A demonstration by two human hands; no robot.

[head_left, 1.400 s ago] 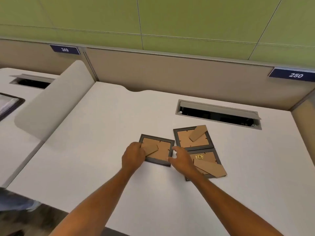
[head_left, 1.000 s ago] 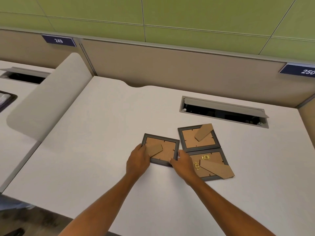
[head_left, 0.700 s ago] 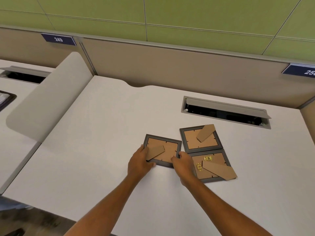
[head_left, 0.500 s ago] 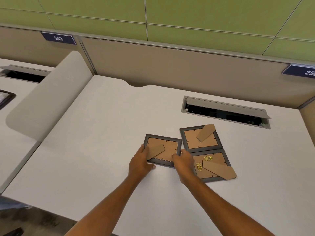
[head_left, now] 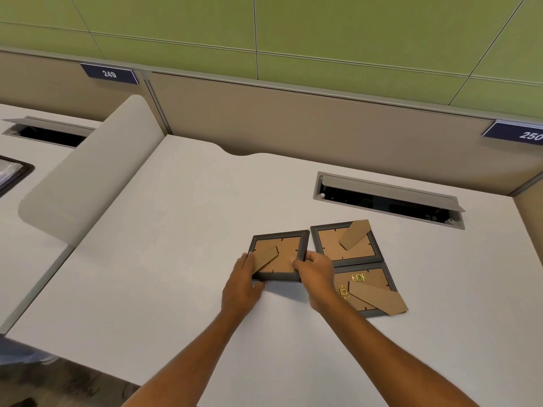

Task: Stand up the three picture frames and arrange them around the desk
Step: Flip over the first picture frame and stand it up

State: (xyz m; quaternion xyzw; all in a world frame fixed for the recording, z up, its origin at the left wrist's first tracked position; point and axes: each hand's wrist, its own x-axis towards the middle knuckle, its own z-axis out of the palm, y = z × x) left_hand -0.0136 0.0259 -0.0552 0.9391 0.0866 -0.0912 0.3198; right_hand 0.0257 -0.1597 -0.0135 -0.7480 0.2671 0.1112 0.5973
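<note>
Both hands pinch the left frame, left hand and right hand closed on opposite edges; lifting carelessly could snag its loose easel flap, or nudge the neighbouring frames toward the desk front edge.

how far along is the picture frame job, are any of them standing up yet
None stands yet: all three lie face down on the desk. In hand: the left hand and right hand grip the left frame. Left: the back frame and the near frame, untouched, easels folded out.

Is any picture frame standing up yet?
No, all three picture frames, the left one, the back one and the near right one, lie face down on the desk.
</note>
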